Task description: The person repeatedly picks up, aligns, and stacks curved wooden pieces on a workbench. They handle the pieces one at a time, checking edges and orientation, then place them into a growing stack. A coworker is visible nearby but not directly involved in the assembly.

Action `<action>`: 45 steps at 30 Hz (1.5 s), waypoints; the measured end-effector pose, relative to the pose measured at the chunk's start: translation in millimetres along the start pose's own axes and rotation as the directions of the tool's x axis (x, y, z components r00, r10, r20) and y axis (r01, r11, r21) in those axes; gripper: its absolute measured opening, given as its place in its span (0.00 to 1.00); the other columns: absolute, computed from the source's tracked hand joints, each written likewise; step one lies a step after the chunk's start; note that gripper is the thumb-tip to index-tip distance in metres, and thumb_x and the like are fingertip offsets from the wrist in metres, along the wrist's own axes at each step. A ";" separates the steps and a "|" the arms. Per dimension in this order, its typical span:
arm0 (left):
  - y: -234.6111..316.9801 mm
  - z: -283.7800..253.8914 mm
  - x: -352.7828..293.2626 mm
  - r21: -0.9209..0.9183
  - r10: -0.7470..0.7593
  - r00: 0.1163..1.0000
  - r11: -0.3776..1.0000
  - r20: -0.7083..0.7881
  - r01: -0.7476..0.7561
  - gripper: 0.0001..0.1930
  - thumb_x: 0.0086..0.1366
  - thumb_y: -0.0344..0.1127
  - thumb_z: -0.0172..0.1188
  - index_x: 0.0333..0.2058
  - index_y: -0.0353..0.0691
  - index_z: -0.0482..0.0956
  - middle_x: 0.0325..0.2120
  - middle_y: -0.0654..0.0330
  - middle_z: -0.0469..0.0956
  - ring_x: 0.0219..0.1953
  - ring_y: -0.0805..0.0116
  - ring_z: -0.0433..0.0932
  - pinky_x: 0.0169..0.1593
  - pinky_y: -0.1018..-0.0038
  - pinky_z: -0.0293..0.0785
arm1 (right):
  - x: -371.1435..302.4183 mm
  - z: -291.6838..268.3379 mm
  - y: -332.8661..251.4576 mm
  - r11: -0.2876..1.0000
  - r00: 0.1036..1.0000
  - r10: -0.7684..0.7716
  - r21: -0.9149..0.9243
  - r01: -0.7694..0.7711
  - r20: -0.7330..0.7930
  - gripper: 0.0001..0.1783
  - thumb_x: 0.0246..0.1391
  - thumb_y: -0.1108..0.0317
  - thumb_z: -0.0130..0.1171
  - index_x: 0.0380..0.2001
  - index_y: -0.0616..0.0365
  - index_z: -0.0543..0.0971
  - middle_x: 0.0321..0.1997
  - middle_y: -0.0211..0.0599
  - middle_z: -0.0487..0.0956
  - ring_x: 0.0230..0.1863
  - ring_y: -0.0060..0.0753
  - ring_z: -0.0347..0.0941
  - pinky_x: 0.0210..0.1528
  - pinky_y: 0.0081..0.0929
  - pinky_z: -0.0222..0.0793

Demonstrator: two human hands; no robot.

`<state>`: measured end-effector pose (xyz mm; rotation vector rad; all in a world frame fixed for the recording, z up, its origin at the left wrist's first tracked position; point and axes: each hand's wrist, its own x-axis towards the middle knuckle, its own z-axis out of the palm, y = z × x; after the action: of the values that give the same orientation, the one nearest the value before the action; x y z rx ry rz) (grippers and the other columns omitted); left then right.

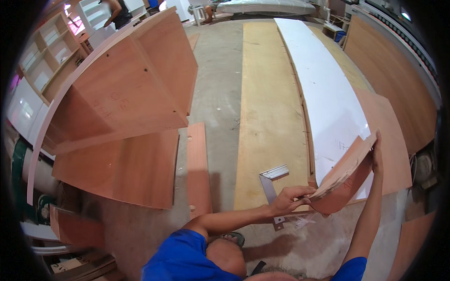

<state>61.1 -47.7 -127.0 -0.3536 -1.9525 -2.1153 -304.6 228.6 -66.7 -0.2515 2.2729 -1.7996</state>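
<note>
The left hand (293, 199) pinches the wooden board's (346, 172) near end, the right hand (377, 157) clasps its far end, above the near edge of the white panel (323, 93). Apparently positioning; next calls for even two-handed support.

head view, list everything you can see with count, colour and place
held board: one, reddish-brown, between both hands
try square: one, silver-grey, beside left hand
white panel: one, white, centre right
yellowish sheet: one long stretch visible, left of white panel
reddish sheet: one, reddish-brown, right of white panel
large cabinet: one, reddish-brown, left
narrow plank: one, reddish-brown, right of cabinet
brown board: one, brown, upright at right
shelving unit: one, pale wood, upper left
co-worker: one, dark top, upper left
rim clutter: uncountable, mixed, partly hidden
left hand: one, bare, board's near end
right hand: one, bare, board's far end
sleeves: two, blue, lower edge
</note>
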 end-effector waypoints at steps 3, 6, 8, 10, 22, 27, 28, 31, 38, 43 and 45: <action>-1.5 0.7 -3.2 0.086 0.102 0.995 0.991 -0.014 -0.100 0.22 0.64 0.23 0.65 0.57 0.35 0.78 0.52 0.51 0.82 0.51 0.64 0.83 0.53 0.70 0.80 | -5.2 0.8 -0.2 1.000 1.000 -0.023 -0.009 0.024 0.015 0.64 0.54 0.16 0.37 0.77 0.57 0.43 0.82 0.45 0.42 0.81 0.44 0.37 0.79 0.45 0.36; 3.9 -1.0 -5.5 0.146 0.123 0.992 0.982 0.000 -0.122 0.21 0.65 0.23 0.64 0.57 0.35 0.78 0.53 0.50 0.81 0.53 0.62 0.82 0.55 0.69 0.80 | -17.4 15.5 -8.8 1.000 0.999 -0.012 -0.002 0.011 -0.039 0.65 0.55 0.17 0.38 0.77 0.60 0.43 0.82 0.46 0.41 0.81 0.43 0.37 0.79 0.39 0.35; 2.1 2.0 -6.8 0.175 0.142 0.990 0.975 -0.018 -0.137 0.21 0.65 0.23 0.63 0.57 0.34 0.78 0.53 0.50 0.81 0.53 0.62 0.82 0.55 0.69 0.80 | -15.7 11.7 -6.5 1.000 0.999 -0.011 0.014 0.011 -0.034 0.65 0.55 0.17 0.38 0.77 0.60 0.43 0.82 0.46 0.42 0.81 0.43 0.37 0.79 0.38 0.35; -2.8 6.2 -11.6 0.197 0.143 0.988 0.972 -0.056 -0.130 0.20 0.66 0.22 0.61 0.57 0.33 0.78 0.54 0.50 0.80 0.52 0.62 0.82 0.56 0.70 0.80 | -14.7 12.8 -7.1 1.000 1.000 0.010 0.018 -0.010 0.000 0.65 0.55 0.17 0.39 0.77 0.60 0.43 0.82 0.46 0.42 0.81 0.43 0.38 0.79 0.36 0.35; -12.3 16.8 -14.4 0.065 0.142 0.986 0.989 -0.090 -0.136 0.18 0.67 0.15 0.54 0.56 0.28 0.77 0.53 0.48 0.80 0.52 0.63 0.82 0.56 0.73 0.82 | -8.6 11.8 -3.2 1.000 1.000 0.005 0.030 -0.005 -0.001 0.63 0.57 0.18 0.37 0.77 0.60 0.42 0.82 0.47 0.42 0.81 0.44 0.38 0.79 0.37 0.34; -1.5 18.2 -15.2 0.036 0.053 0.994 0.998 -0.096 -0.050 0.19 0.66 0.14 0.55 0.55 0.29 0.77 0.54 0.48 0.79 0.54 0.64 0.80 0.56 0.72 0.81 | -15.0 17.2 -4.9 1.000 0.997 -0.031 -0.008 0.030 -0.070 0.62 0.57 0.18 0.35 0.76 0.59 0.46 0.81 0.48 0.46 0.80 0.46 0.41 0.79 0.41 0.39; 1.6 18.0 -13.9 0.024 0.047 0.994 0.999 -0.094 -0.045 0.20 0.65 0.14 0.55 0.56 0.29 0.77 0.54 0.48 0.79 0.54 0.64 0.80 0.56 0.72 0.81 | -13.9 15.7 -2.3 0.999 0.995 -0.039 -0.017 0.038 -0.090 0.61 0.57 0.18 0.35 0.76 0.59 0.47 0.80 0.49 0.49 0.80 0.47 0.44 0.78 0.42 0.41; -5.4 20.2 -13.2 0.043 0.106 0.989 0.994 -0.102 -0.102 0.22 0.64 0.13 0.56 0.56 0.30 0.76 0.55 0.48 0.78 0.55 0.62 0.80 0.56 0.72 0.81 | -11.4 10.7 1.1 0.999 0.997 -0.049 -0.005 0.049 -0.067 0.63 0.57 0.17 0.34 0.77 0.59 0.45 0.80 0.49 0.47 0.80 0.48 0.43 0.78 0.43 0.40; -2.1 20.0 -17.0 0.246 0.210 0.971 0.953 -0.117 -0.177 0.24 0.61 0.13 0.59 0.56 0.32 0.77 0.56 0.47 0.77 0.55 0.59 0.80 0.54 0.72 0.81 | -27.4 26.7 -17.6 0.999 0.998 -0.004 -0.040 0.001 -0.064 0.65 0.55 0.16 0.33 0.77 0.59 0.40 0.82 0.45 0.37 0.82 0.44 0.33 0.80 0.37 0.32; -17.8 21.6 -23.6 0.174 0.143 0.980 0.978 -0.135 -0.119 0.25 0.59 0.15 0.64 0.56 0.34 0.77 0.58 0.49 0.77 0.52 0.59 0.81 0.52 0.71 0.81 | -31.6 30.5 -19.1 0.998 0.996 -0.046 -0.036 0.043 -0.079 0.63 0.57 0.18 0.33 0.76 0.61 0.43 0.81 0.48 0.42 0.81 0.44 0.39 0.79 0.38 0.38; -13.8 21.9 -20.1 0.131 0.133 0.980 0.985 -0.145 -0.115 0.26 0.58 0.14 0.64 0.56 0.35 0.78 0.56 0.49 0.78 0.49 0.62 0.82 0.50 0.73 0.82 | -26.5 25.8 -14.0 0.999 0.997 -0.033 -0.014 0.032 -0.075 0.62 0.58 0.19 0.33 0.76 0.62 0.45 0.81 0.49 0.45 0.80 0.45 0.42 0.79 0.39 0.40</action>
<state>75.7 -24.5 -145.0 -0.2735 -1.9081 -1.8779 -272.0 208.6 -56.7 -0.2281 2.3454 -1.8413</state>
